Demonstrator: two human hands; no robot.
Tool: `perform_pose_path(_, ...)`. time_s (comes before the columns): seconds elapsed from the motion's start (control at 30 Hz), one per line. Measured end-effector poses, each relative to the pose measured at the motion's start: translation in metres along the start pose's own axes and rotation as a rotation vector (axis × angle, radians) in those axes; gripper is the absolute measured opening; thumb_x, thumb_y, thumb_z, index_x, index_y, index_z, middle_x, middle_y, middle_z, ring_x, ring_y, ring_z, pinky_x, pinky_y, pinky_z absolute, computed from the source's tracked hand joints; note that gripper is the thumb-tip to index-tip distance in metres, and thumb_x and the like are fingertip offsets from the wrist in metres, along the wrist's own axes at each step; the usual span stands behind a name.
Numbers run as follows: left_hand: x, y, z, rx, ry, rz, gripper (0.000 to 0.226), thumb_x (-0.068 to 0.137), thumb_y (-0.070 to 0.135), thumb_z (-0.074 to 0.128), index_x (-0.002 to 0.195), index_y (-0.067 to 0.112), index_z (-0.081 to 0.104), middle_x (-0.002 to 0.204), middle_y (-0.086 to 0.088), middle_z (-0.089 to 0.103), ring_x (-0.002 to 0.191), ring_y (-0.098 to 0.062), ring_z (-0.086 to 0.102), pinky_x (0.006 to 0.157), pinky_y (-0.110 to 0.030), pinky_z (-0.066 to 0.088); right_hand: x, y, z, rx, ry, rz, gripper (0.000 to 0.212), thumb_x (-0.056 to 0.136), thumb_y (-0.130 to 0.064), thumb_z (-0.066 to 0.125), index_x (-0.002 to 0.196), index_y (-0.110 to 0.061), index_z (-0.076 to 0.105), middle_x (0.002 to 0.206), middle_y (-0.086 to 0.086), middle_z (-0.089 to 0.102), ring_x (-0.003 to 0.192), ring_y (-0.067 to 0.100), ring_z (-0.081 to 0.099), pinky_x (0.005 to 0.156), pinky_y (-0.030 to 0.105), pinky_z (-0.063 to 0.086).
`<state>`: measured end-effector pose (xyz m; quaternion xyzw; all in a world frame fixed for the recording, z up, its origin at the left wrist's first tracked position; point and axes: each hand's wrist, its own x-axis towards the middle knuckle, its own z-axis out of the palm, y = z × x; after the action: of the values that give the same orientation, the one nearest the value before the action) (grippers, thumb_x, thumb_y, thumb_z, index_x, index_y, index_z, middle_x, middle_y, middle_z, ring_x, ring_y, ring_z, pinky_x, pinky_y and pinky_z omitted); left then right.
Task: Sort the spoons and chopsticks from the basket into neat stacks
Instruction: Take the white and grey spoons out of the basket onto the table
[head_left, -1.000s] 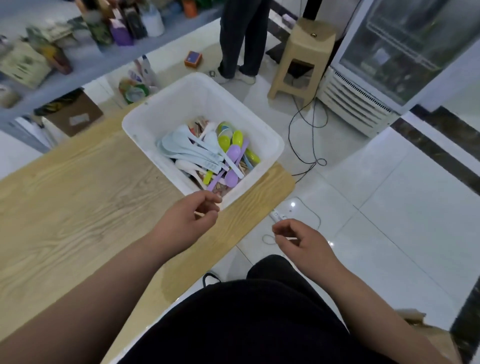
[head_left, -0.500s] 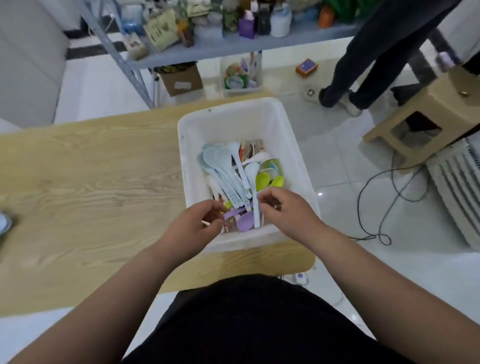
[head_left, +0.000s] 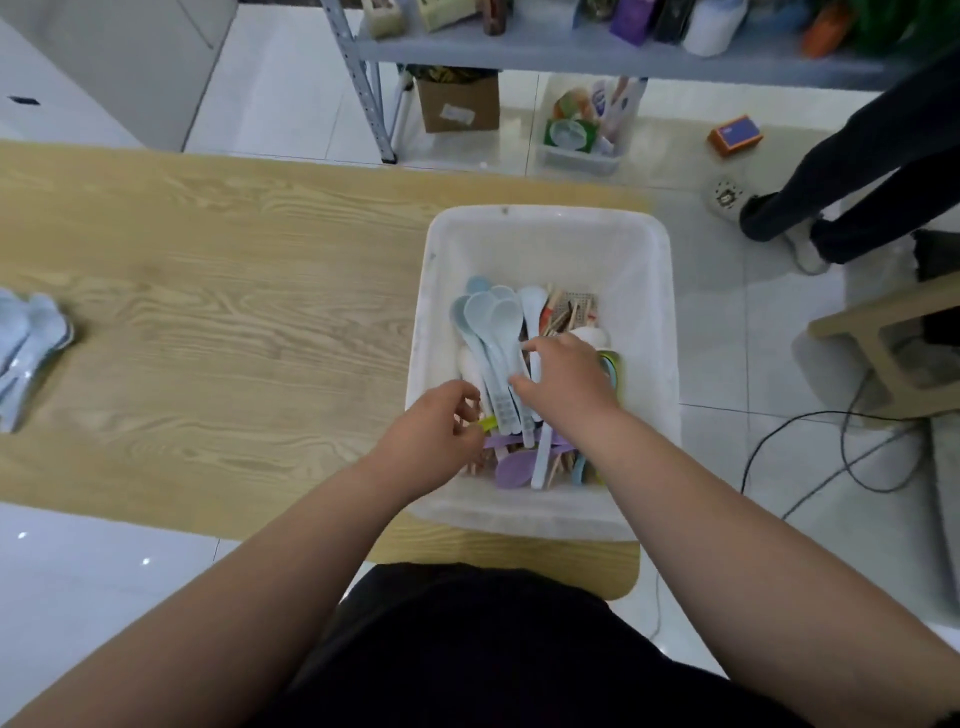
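Both hands in the white basket (head_left: 545, 228), sorting not done.
Right hand (head_left: 563, 382) grips pale blue spoons (head_left: 491, 322) by the handles, mid-basket. Left hand (head_left: 434, 434) curled at yellow-green spoon handle (head_left: 487, 424), basket's near-left; pinch unclear. Spoon stack (head_left: 28, 343) well left of basket.

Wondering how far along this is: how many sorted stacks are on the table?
1: a stack of pale blue spoons at the table's left edge, partly cut off; more may lie off-frame.
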<state>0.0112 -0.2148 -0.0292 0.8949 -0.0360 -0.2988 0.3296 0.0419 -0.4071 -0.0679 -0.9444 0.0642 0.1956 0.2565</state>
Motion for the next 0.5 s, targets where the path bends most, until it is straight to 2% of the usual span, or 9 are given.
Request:
perform_pose_path(0.07,0.024,0.005,0.002,0.109,0.020,-0.040,0.043,0.096,0.022,0.056,0.137,0.014,0.047,0.123,-0.002,0.058,0.101,-0.018,0.062,0.078,-0.024,0.042,0.012,-0.005,0.008,-0.135,-0.021,0.009,0.064,0.086,-0.058,0.064,0.135,-0.017,0.055,0.137,0.010,0.052,0.130,0.032,0.042,0.106,0.044,0.041)
perform_pose_path(0.17,0.056,0.019,0.006,0.244,0.000,-0.092,0.036,0.099,0.017,0.053,0.128,-0.002,0.045,0.127,-0.017,0.053,0.113,-0.029,0.055,0.081,-0.028,0.040,0.019,-0.006,0.019,-0.240,-0.024,0.025,0.071,0.081,-0.066,0.065,0.133,-0.018,0.054,0.135,0.010,0.051,0.129,0.032,0.041,0.103,0.045,0.039)
perform_pose_path(0.37,0.092,0.027,0.020,0.295,0.043,-0.185,0.047,0.099,0.024,0.055,0.134,-0.001,0.037,0.135,-0.021,0.045,0.121,-0.035,0.050,0.094,-0.039,0.044,0.018,0.001,0.022,-0.254,0.038,0.026,0.056,0.091,-0.063,0.052,0.128,-0.020,0.059,0.130,0.010,0.050,0.123,0.032,0.041,0.098,0.042,0.037)
perform_pose_path(0.5,0.099,0.028,0.027,0.292,0.061,-0.243,0.054,0.097,0.024,0.058,0.136,-0.004,0.033,0.138,-0.019,0.044,0.124,-0.031,0.051,0.094,-0.037,0.045,0.018,0.003,0.021,-0.239,0.062,0.056,0.043,0.093,-0.049,0.057,0.123,-0.018,0.064,0.128,0.009,0.051,0.123,0.031,0.042,0.098,0.041,0.037)
